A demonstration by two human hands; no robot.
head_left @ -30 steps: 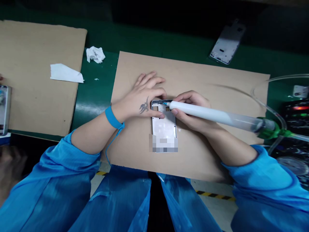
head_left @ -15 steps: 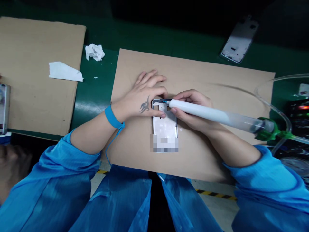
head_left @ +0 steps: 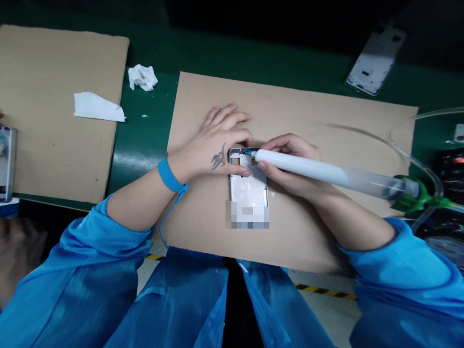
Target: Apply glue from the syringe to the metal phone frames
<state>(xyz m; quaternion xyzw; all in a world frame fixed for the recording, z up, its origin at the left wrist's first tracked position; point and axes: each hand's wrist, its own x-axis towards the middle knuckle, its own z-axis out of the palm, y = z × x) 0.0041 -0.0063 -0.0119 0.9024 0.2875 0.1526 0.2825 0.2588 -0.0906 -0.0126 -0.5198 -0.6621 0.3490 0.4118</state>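
Head view: my right hand (head_left: 290, 162) is pinching the dispensing syringe (head_left: 326, 172) near its front, thumb under and fingers curled over the barrel. It is holding the blue nozzle (head_left: 248, 152) on the top edge of the phone middle frame (head_left: 249, 188). My left hand (head_left: 217, 145) is lying flat, fingers spread on the cardboard sheet (head_left: 326, 116), thumb pressing across the frame just beside the nozzle. The frame is lying flat mid-sheet.

Risks, as I judge them:
- My thumb is sitting so near the nozzle that it could smear whatever is coming out.
- The clear air hose (head_left: 438, 112) is looping off the green cap (head_left: 409, 193); any drag there could be tugging the tip off the edge.
- The frame could be sliding on the cardboard if my thumb pressure is easing.
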